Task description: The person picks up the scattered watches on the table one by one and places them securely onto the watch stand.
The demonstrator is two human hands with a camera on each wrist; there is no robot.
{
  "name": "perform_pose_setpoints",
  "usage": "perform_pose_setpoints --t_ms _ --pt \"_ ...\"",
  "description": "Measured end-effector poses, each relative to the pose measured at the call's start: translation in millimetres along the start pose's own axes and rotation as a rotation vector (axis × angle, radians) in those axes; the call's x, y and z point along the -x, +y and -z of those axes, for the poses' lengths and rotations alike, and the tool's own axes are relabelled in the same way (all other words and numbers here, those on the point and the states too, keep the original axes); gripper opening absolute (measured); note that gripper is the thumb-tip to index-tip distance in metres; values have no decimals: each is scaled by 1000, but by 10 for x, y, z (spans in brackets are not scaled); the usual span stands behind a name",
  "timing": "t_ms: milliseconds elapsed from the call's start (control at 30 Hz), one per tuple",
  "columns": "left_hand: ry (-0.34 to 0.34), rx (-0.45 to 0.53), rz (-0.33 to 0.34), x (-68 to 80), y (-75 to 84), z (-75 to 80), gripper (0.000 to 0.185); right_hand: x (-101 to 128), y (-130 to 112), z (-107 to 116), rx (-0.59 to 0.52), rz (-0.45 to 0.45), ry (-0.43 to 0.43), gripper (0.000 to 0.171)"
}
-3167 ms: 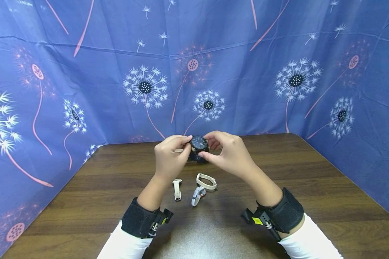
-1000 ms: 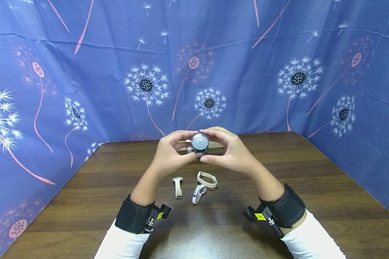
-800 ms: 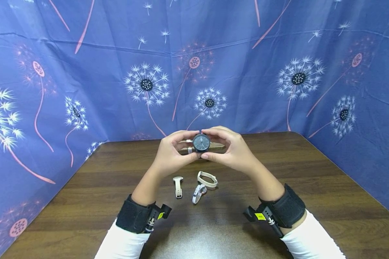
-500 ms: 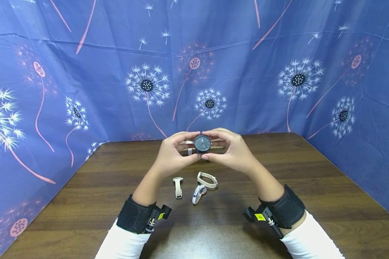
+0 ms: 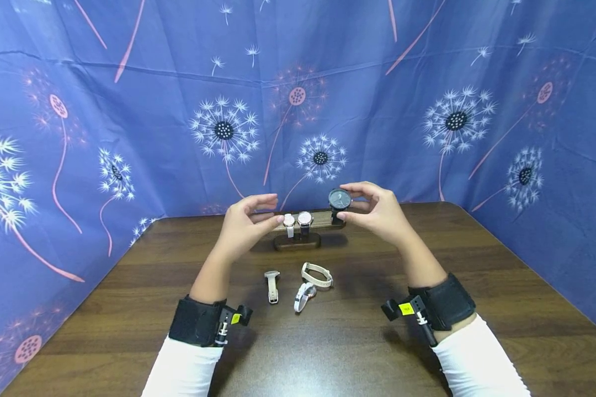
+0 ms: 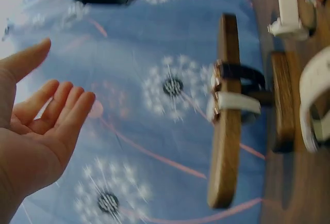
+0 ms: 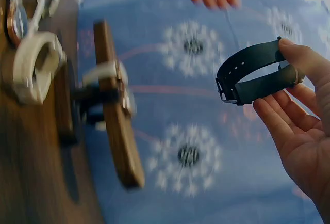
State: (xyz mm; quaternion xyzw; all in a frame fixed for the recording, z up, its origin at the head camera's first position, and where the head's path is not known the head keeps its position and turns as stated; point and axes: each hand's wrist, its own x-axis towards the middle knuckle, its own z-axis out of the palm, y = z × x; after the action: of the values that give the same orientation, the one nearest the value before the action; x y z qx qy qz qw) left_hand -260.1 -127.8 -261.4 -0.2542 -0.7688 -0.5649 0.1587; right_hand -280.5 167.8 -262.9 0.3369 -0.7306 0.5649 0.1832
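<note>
Black watch point(image 5: 339, 199), white watches point(image 5: 316, 275), brown wooden stand point(image 5: 323, 220), blue dandelion-print cloth point(image 5: 129, 110)

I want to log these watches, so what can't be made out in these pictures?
- Black watch: dial markings too small in the head view; the right wrist view shows only its strap.
- Two watches on the stand: dials tiny in the head view, blurred edge-on at both wrists.
- Three pale watches on the table: cut off and blurred in the wrist views.
</note>
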Motion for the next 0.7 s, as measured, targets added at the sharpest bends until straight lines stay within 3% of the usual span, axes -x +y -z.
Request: perform_pose_setpoints --t_ms 167,367,533,700 --pt "100 -101 149 -91 -260 263 40 -16 306 313 42 -98 84 50" --pt "144 -42 362 -108 -607 466 38 46 679 535 132 -253 130 52" --pt "137 -7 499 -105 -870 468 40 99 987 536 133 -320 95 56" --pt "133 -17 578 -98 -1027 394 40 99 1220 455 132 -375 65 55"
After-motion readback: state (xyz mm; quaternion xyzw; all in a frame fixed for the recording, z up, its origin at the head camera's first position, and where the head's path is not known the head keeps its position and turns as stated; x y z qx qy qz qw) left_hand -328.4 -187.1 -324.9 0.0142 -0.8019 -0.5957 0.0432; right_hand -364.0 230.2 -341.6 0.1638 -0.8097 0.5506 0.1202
